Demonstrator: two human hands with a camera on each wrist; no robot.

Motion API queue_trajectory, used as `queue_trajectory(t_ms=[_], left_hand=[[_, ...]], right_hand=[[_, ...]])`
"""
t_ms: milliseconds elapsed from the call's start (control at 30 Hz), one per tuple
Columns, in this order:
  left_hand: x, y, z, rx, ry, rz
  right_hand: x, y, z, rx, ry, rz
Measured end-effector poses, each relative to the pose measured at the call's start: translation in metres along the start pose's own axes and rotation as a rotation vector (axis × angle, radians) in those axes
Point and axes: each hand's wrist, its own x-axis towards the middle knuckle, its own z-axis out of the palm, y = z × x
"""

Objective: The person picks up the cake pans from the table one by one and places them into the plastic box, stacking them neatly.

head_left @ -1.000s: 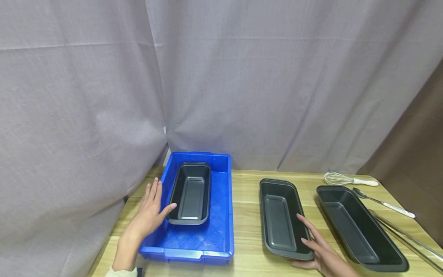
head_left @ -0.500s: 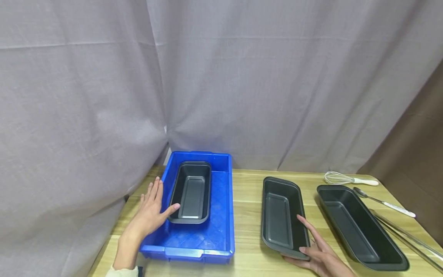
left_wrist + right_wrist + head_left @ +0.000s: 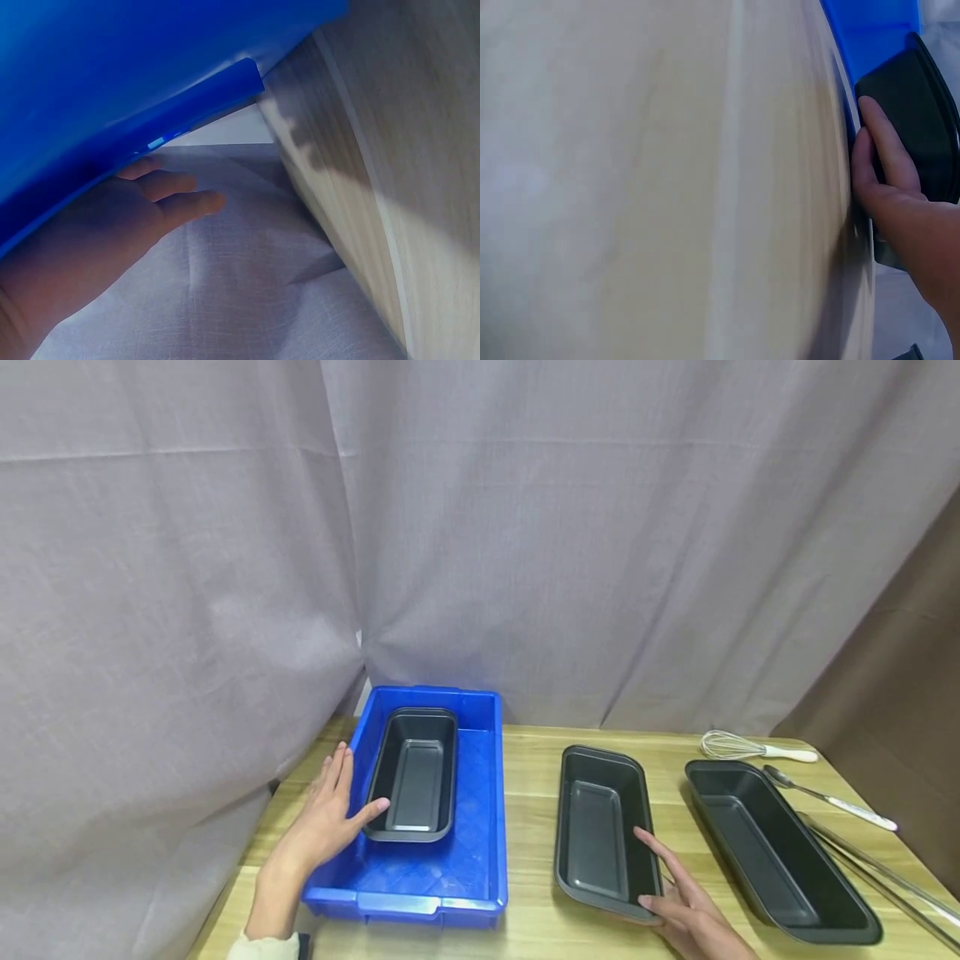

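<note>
In the head view my right hand (image 3: 693, 906) grips a dark loaf pan (image 3: 596, 843) at its near right corner, thumb and a finger over the rim. From the right wrist view, other fingers lie against the underside of this pan (image 3: 911, 112), close over the tabletop. My left hand (image 3: 313, 831) rests along the left wall of a blue bin (image 3: 480, 913), fingers straight and thumb reaching over the rim toward a second loaf pan (image 3: 416, 785) inside. The left wrist view has that hand (image 3: 112, 225) against the bin's outer wall.
A third loaf pan (image 3: 783, 860) stands on the wooden table (image 3: 528, 827) at the right. Beyond it lie a whisk (image 3: 738, 747), a spoon (image 3: 828, 797) and long metal tongs (image 3: 885, 868). Grey curtain (image 3: 480, 543) hangs behind the table.
The loaf pan in my right hand has shifted slightly left, its long sides turned a little straighter toward me. My left hand and the bin have hardly moved.
</note>
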Motion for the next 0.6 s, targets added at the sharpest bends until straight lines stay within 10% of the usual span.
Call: queue_trajectory(t_ms=[233, 600], left_hand=[[0.0, 0.001, 0.001, 0.0, 0.007, 0.005], [-0.001, 0.002, 0.0, 0.073, 0.018, 0.011]], right_hand=[[0.007, -0.024, 0.016, -0.217, 0.126, 0.042], [0.044, -0.051, 0.052, -0.075, 0.099, -0.039]])
